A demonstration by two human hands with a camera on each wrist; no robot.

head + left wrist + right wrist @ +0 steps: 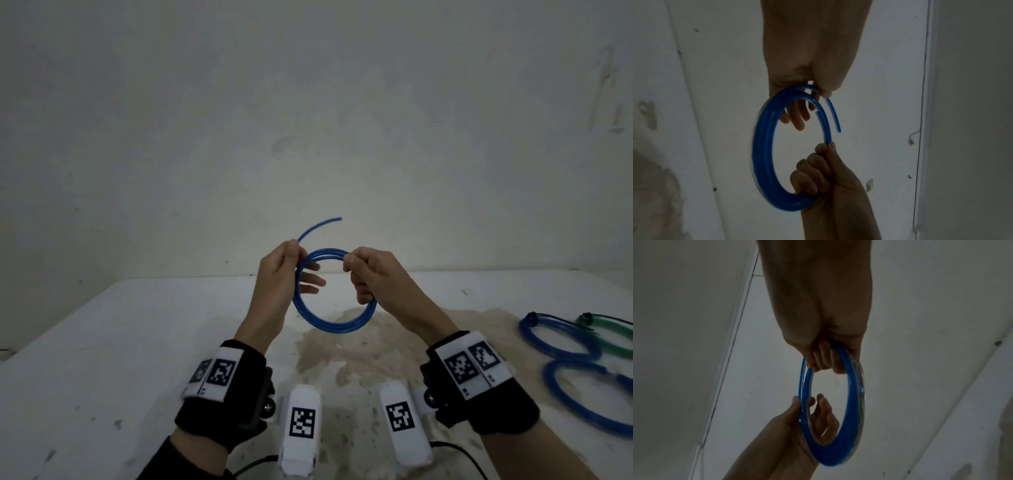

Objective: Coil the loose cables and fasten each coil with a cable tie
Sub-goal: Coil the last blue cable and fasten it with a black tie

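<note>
A blue cable (pixel 329 322) is wound into a coil of several turns and held up above the white table (pixel 137 342). My left hand (pixel 284 270) pinches the coil's upper left between thumb and forefinger, its other fingers straight behind the ring. The cable's loose end (pixel 318 226) arcs up and right from that pinch. My right hand (pixel 370 274) grips the coil's right side with curled fingers. The left wrist view shows the blue coil (pixel 764 146) and its free end (pixel 834 116). The right wrist view shows the blue coil (pixel 853 402) edge on.
On the table at the right lie two blue coils (pixel 555 339) (pixel 582 404) and a green coil (pixel 613 339), the upper blue and the green each with a dark tie. A brownish stain (pixel 359 346) marks the table's middle. A pale wall (pixel 308 120) stands behind.
</note>
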